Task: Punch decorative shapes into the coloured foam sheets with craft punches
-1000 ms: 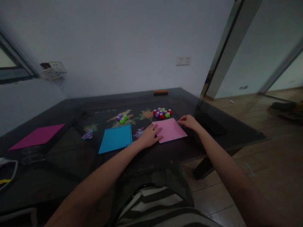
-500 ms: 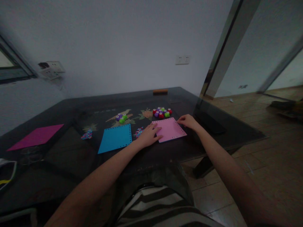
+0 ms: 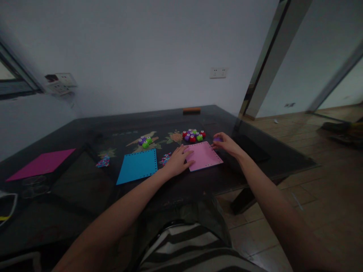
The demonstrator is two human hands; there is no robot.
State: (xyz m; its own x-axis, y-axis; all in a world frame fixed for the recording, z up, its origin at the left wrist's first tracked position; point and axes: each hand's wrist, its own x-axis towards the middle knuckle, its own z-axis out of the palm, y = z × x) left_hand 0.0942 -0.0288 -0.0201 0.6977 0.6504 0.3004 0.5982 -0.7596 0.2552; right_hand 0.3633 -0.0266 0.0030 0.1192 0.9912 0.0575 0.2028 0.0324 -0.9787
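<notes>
A light pink sheet (image 3: 202, 155) with small holes along its edges lies on the dark table in front of me, a darker layer showing under its near edge. My left hand (image 3: 178, 160) rests flat over its left side, fingers spread. At the sheet's right edge my right hand (image 3: 225, 143) is closed around a small purple piece (image 3: 217, 139), partly covered by the fingers. Just beyond the sheet sits a cluster of red, purple and green rounded pieces (image 3: 194, 135) with white round tops. Beside my left hand is a heap of tiny coloured bits (image 3: 165, 158).
A blue sheet (image 3: 138, 165) with edge holes lies left, several purple and green pieces (image 3: 145, 142) behind it. Further left are another heap of bits (image 3: 103, 161) and a magenta sheet (image 3: 42, 163). A dark flat object (image 3: 253, 148) lies right; a brown bar (image 3: 191, 110) is at the back.
My right hand has turned and lifted slightly at the sheet's right edge, so the purple piece in it now shows. My left hand stays in place on the pink sheet.
</notes>
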